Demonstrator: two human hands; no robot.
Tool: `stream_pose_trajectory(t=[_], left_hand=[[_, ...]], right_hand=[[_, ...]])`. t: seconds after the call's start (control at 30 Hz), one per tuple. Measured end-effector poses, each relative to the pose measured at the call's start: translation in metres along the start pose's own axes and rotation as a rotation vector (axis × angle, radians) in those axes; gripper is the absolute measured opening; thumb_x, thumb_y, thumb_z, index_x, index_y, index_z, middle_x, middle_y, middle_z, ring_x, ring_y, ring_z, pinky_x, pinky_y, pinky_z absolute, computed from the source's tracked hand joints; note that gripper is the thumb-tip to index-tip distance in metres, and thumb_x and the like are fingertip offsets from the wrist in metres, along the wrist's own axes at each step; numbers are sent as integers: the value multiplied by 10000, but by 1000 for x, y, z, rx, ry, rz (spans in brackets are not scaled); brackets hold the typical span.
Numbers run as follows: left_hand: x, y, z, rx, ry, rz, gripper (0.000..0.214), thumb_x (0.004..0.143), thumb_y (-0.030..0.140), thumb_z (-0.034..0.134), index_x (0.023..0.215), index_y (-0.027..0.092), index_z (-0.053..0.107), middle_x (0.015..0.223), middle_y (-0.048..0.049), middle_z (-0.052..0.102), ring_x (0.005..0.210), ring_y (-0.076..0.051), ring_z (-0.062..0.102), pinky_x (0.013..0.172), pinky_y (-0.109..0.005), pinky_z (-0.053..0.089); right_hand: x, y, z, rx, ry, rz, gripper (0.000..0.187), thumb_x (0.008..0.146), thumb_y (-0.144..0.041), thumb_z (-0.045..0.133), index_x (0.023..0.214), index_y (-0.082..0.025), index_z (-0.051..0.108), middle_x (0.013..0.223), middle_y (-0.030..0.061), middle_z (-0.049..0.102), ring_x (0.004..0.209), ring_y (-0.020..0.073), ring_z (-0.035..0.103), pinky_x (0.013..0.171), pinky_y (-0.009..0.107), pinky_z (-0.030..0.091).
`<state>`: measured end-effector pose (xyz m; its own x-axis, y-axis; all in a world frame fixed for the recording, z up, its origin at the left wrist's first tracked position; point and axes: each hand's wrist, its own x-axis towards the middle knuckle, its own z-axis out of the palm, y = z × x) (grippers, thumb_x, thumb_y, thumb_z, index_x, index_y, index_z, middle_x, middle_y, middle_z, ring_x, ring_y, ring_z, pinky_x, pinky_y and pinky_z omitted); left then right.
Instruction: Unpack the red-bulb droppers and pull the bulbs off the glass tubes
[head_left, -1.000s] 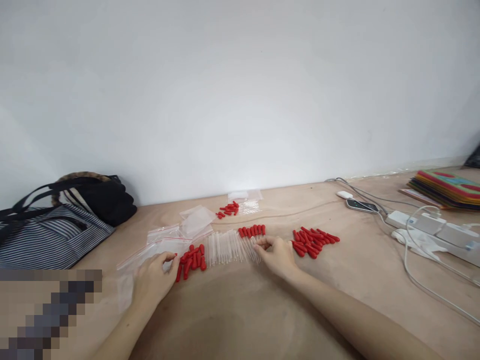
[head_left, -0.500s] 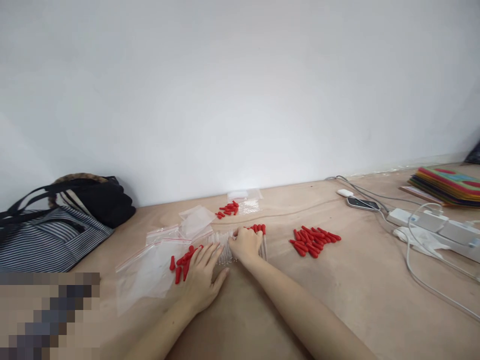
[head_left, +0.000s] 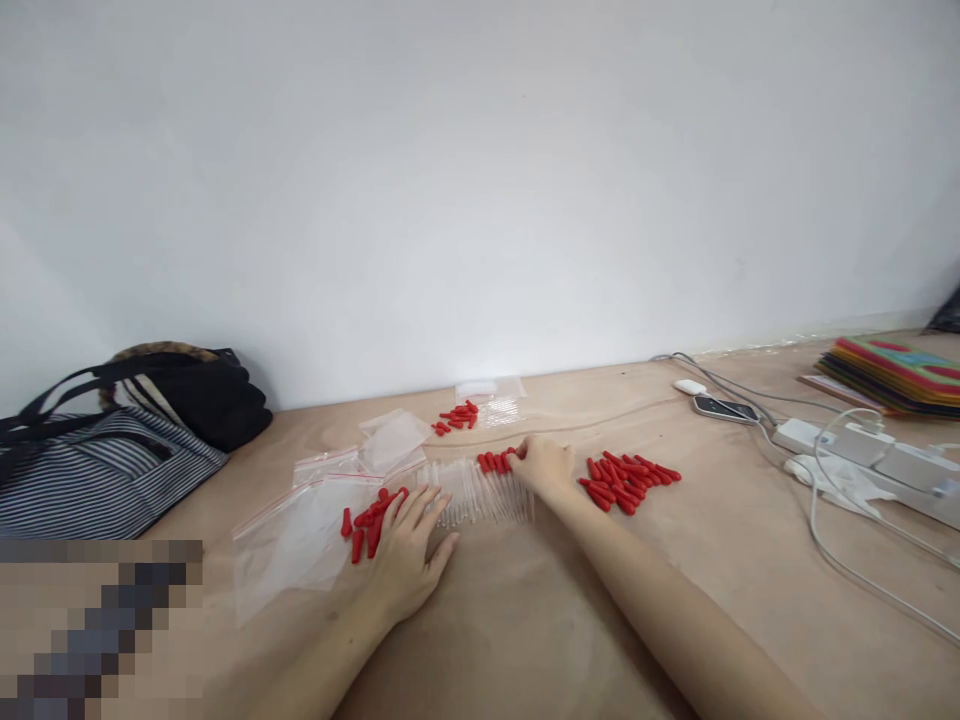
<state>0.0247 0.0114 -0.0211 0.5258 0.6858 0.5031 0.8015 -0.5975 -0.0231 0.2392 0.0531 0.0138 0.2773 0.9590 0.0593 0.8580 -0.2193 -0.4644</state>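
A row of thin clear glass dropper tubes [head_left: 472, 492] lies side by side in front of me. Several at its right part carry red rubber bulbs [head_left: 491, 462] on their far ends. My right hand [head_left: 546, 466] is at the right end of this row, fingers closed around a red bulb that is mostly hidden. My left hand [head_left: 409, 550] rests palm down at the row's left end, fingers spread, holding nothing. Its fingertips touch the tubes' left side, next to a small heap of loose red bulbs [head_left: 373, 520] that it partly covers.
Another heap of red bulbs [head_left: 628, 482] lies to the right, and a smaller one [head_left: 455, 417] near the wall. Clear zip bags [head_left: 300, 545] spread at left. Further out are a striped bag [head_left: 112, 470], a phone-like device [head_left: 725, 408], a white power strip [head_left: 919, 475], cables and stacked colourful sheets [head_left: 892, 375].
My right hand has moved right, from the middle of the tube row to its right end, uncovering tubes. The red-bulbed ends now show left of it. My left hand has stayed almost still.
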Motion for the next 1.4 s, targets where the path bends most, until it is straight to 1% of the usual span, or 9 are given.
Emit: stream_pose_trajectory(t=[0.17,0.43,0.6,0.83,0.93,1.03,1.2,1.3,1.4], left_hand=[[1,1,1,-11,6,0,359,796,311,462,1130,189,508,1162,-92,550,1121,-259,451,948,-487,318],[-1,0,2,-35,34,-12,331,784,306,485,1091,193,532,1117,-89,564,1101,-264,460,928,-465,353],[-1,0,1,-35,96,14,308,782,282,490,1068,182,540,1083,-94,573,1076,-263,471,908,-454,361],[4,11,-15,-84,237,62,183,803,231,473,937,193,592,894,-56,630,908,-214,536,828,-380,363],[8,29,-30,-161,211,77,179,828,211,439,898,206,604,824,-29,641,833,-179,545,795,-342,351],[10,51,-40,-239,194,140,205,838,212,425,927,221,610,820,-17,649,817,-167,542,777,-325,335],[8,75,-39,-246,383,269,196,851,257,444,915,219,625,739,0,661,749,-158,550,801,-340,306],[5,76,-37,-147,392,279,213,866,189,418,842,209,628,645,19,643,672,-139,538,794,-339,300],[3,73,-38,-71,342,253,251,876,169,393,765,206,615,597,24,611,649,-136,525,781,-340,299]], right_hand=[[7,23,-8,-66,-110,38,226,670,-389,542,704,-182,628,811,91,660,827,262,590,797,416,302],[8,23,-11,-50,-197,64,226,635,-365,552,735,-178,629,820,100,658,844,290,591,747,395,357],[7,20,-14,41,-185,64,165,634,-310,542,642,-159,607,750,115,652,811,302,586,720,393,362],[-26,32,-28,423,-189,-124,246,762,-375,441,672,-173,547,706,16,624,690,137,574,623,234,398],[-58,43,-29,894,-272,-245,260,705,-429,538,676,-171,520,626,0,602,618,119,554,594,230,401],[-86,49,-24,1194,-336,-218,286,606,-414,668,699,-174,543,609,-8,611,602,120,555,605,245,410],[-108,43,-10,1316,-406,-159,278,512,-376,749,628,-176,595,605,-18,626,558,105,547,575,241,421],[-110,40,-3,1336,-483,-191,275,526,-397,739,659,-183,630,691,1,659,641,131,587,648,267,442],[-108,44,-1,1145,-424,-226,293,609,-456,665,731,-189,668,694,18,662,636,145,579,625,278,432]])
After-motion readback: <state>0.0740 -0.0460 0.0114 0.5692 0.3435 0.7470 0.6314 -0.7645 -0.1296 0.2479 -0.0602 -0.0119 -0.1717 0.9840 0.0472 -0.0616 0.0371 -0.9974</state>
